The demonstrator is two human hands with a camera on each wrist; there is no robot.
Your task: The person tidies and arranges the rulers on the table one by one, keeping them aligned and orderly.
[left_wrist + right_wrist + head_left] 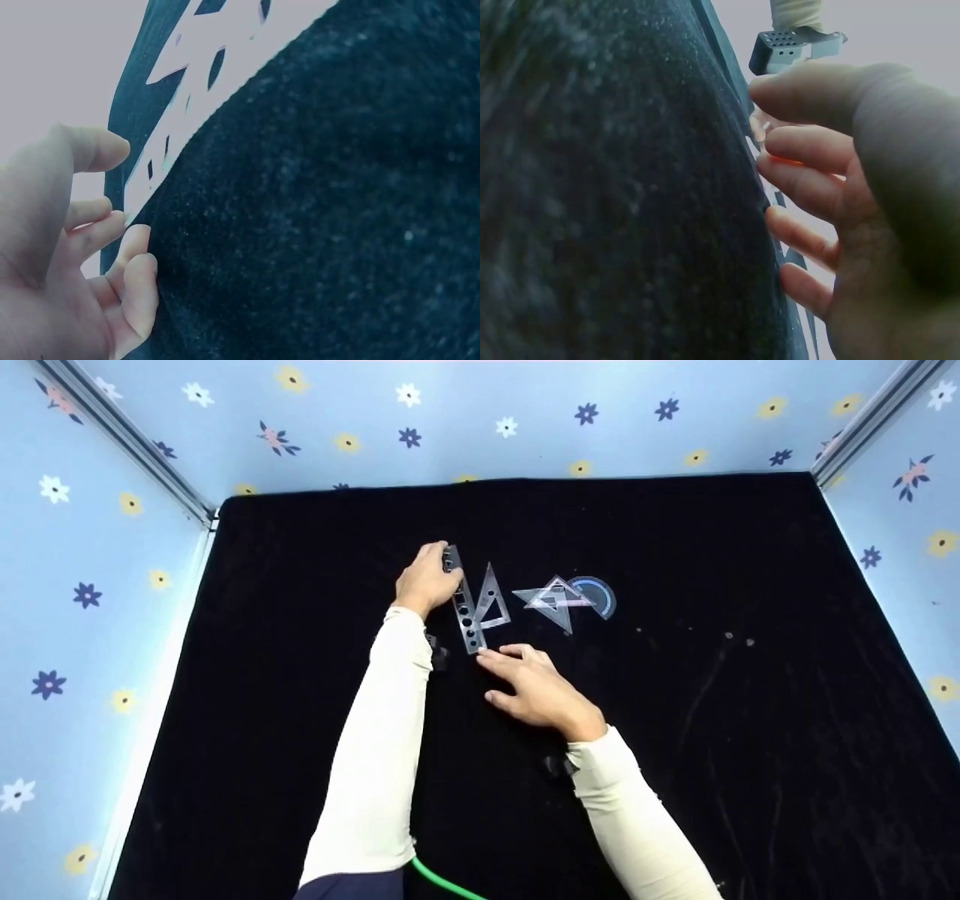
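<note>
A clear ruler [466,619] with a row of cut-out holes lies lengthwise on the black cloth. At its far end is my left hand [427,580], fingers bent slightly at the ruler's end and thumb over its upper part. The left wrist view shows these fingertips by the pale ruler [169,139], with the thumb apart from them. My right hand [541,688] reaches the ruler's near end with a fingertip, its fingers extended and spread. Close to the ruler's right side lies a clear set square [503,622].
Further right, two overlapping set squares [559,619] lie partly against a protractor [609,598] with a blue arc. Black cloth [712,555] covers the table. Flower-patterned walls [465,420] enclose it. A green cable [442,881] runs by the left sleeve.
</note>
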